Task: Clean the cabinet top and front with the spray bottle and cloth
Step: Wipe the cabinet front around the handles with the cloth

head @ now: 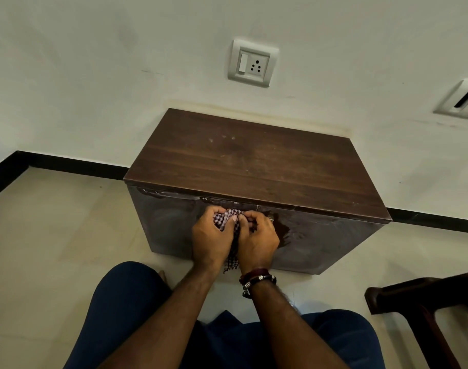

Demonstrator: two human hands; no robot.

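A low dark wooden cabinet [254,161] stands against the wall, its top smeared with faint marks. Its glossy front [328,241] carries wet streaks and a damp patch to the right of my hands. A checked red-and-white cloth [231,258] is bunched between both hands in front of the cabinet's upper middle, with a tail hanging down. My left hand [210,235] grips the cloth from the left. My right hand [258,238], with bracelets on the wrist, grips it from the right. No spray bottle is in view.
A wall socket [252,62] sits above the cabinet and another wall plate [463,101] at the far right. Dark wooden furniture [419,302] juts in at lower right. My knees in blue trousers [126,302] rest on the pale tiled floor [54,235].
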